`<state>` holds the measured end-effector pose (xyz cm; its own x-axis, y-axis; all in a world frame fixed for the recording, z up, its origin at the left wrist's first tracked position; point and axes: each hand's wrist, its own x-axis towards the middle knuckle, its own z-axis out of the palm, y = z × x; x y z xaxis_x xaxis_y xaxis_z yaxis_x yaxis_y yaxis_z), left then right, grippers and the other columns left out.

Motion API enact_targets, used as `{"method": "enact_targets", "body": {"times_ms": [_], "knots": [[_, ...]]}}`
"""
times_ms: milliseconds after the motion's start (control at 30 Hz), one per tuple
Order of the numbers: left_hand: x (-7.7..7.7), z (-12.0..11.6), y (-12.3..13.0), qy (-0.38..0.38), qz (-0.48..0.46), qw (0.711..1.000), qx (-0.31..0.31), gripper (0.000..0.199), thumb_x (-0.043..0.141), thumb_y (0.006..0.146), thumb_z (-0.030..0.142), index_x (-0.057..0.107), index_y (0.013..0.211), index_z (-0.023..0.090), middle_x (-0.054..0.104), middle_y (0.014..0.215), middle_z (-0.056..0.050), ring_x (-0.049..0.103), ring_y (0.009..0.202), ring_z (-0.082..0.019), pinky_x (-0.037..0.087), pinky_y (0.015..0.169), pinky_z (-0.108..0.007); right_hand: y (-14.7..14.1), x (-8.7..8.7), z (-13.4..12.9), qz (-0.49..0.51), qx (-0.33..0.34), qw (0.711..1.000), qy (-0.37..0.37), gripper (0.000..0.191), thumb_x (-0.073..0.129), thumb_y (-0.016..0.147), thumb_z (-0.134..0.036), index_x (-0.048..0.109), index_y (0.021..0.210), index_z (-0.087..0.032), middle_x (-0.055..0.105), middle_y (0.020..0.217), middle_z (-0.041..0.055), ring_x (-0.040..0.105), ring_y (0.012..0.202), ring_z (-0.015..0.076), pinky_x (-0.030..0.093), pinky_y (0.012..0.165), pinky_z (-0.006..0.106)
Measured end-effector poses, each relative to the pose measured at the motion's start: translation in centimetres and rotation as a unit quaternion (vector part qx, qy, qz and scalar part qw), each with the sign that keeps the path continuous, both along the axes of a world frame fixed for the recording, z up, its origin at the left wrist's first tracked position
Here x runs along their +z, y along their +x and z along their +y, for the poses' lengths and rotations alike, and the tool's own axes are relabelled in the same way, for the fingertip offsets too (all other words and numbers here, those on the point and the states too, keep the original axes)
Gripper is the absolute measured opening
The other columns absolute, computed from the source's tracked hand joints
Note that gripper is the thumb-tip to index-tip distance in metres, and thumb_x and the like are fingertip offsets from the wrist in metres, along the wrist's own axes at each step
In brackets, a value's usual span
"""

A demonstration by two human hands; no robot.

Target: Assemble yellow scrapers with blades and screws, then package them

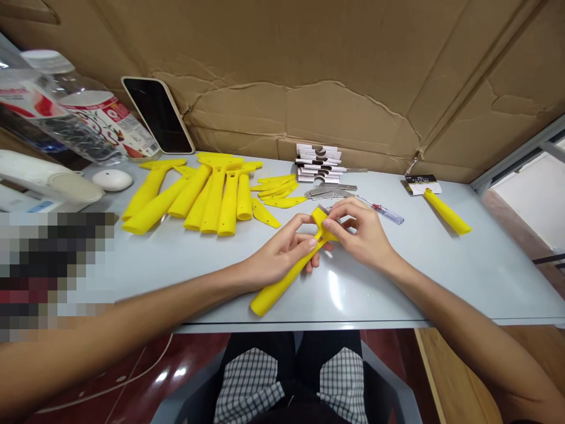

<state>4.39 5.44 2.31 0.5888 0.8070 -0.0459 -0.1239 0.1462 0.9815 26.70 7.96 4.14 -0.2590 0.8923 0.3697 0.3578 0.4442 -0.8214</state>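
Note:
Above the table's front edge, my left hand [282, 252] is wrapped round the neck of a yellow scraper handle [282, 287], whose round end points down to the left. My right hand [359, 229] pinches the handle's wide head, where a thin metal edge shows. Just beyond the hands lie several grey metal blades [331, 191] and a screwdriver [383, 212] with a clear handle. Flat yellow pieces [276, 187] lie to the left of the blades. Several more yellow handles [215, 200] are grouped further left.
White-and-black cards [318, 164] are stacked by the cardboard [309, 47] at the back. A yellow scraper [448, 212] with a black-and-white card lies right. On the left are a leaning phone [159, 115], bottles [110, 121] and a white mouse [112, 180] on the table [494, 265].

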Motion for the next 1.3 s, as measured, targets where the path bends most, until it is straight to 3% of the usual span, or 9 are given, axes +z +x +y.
{"method": "enact_targets", "body": {"times_ms": [167,300,433,533,767,967,1133,1300], "knots": [[0.6,0.4,-0.1,-0.08,-0.054,0.995,0.04,0.038,0.069,0.11,0.033,0.044,0.137,0.023,0.084,0.114,-0.011,0.071,0.07,-0.014,0.056,0.06,-0.027,2.6,1.1,1.6,-0.02,-0.072,0.995,0.062,0.024,0.073,0.099,-0.044,0.078,0.09,-0.022,0.076,0.102,0.0104,0.072,0.095,0.0246,0.059,0.068,0.036],[1.1,0.7,-0.2,-0.121,-0.086,0.987,0.07,0.038,0.069,0.108,0.025,0.045,0.137,0.023,0.084,0.121,-0.015,0.075,0.074,-0.018,0.059,0.06,-0.029,7.1,2.6,3.7,-0.204,-0.13,0.96,0.144,0.013,0.07,0.098,-0.029,0.078,0.089,-0.023,0.076,0.094,0.0096,0.072,0.091,0.0276,0.057,0.077,0.042],[1.3,0.7,-0.2,-0.129,-0.099,0.983,0.087,0.034,0.07,0.108,0.023,0.047,0.133,0.024,0.084,0.125,-0.016,0.078,0.078,-0.019,0.061,0.061,-0.03,10.8,3.0,5.2,-0.362,-0.102,0.924,0.076,0.02,0.077,0.096,-0.037,0.084,0.107,-0.022,0.078,0.104,0.0115,0.073,0.094,0.0307,0.056,0.086,0.048],[1.2,0.7,-0.2,-0.139,-0.103,0.98,0.101,0.036,0.07,0.109,0.021,0.047,0.137,0.024,0.083,0.127,-0.015,0.078,0.08,-0.019,0.062,0.063,-0.03,11.8,2.8,5.5,-0.425,-0.079,0.902,0.006,0.025,0.079,0.094,-0.035,0.086,0.115,-0.023,0.08,0.106,0.0107,0.073,0.094,0.0303,0.056,0.085,0.046],[1.2,0.7,0.1,-0.161,-0.114,0.971,0.131,0.039,0.065,0.111,0.015,0.044,0.142,0.025,0.083,0.129,-0.015,0.08,0.087,-0.019,0.065,0.073,-0.033,11.8,2.6,5.7,-0.448,-0.072,0.89,-0.041,0.028,0.073,0.095,-0.023,0.086,0.12,-0.025,0.082,0.098,0.0086,0.073,0.09,0.028,0.054,0.077,0.041],[1.4,0.6,0.4,-0.156,-0.105,0.973,0.132,0.036,0.064,0.111,0.014,0.043,0.137,0.025,0.083,0.126,-0.015,0.078,0.081,-0.018,0.063,0.068,-0.031,11.3,2.9,5.6,-0.427,-0.075,0.901,-0.019,0.025,0.07,0.093,-0.016,0.085,0.113,-0.023,0.081,0.097,0.0082,0.073,0.087,0.0271,0.054,0.075,0.04],[1.1,0.4,0.4,-0.13,-0.087,0.98,0.119,0.04,0.071,0.109,0.019,0.042,0.135,0.026,0.083,0.124,-0.013,0.076,0.077,-0.017,0.061,0.066,-0.032,8.5,3.6,3.7,-0.281,0.025,0.955,0.089,0.022,0.066,0.098,-0.021,0.081,0.115,-0.024,0.081,0.109,0.0081,0.075,0.093,0.0263,0.058,0.085,0.043],[0.8,0.4,0.3,-0.115,-0.078,0.984,0.111,0.036,0.073,0.109,0.024,0.044,0.131,0.025,0.083,0.125,-0.013,0.077,0.08,-0.018,0.061,0.068,-0.032,5.3,3.1,1.5,-0.235,0.104,0.959,0.119,0.023,0.062,0.104,-0.02,0.079,0.119,-0.025,0.079,0.112,0.0074,0.074,0.096,0.0246,0.059,0.087,0.041]]}}
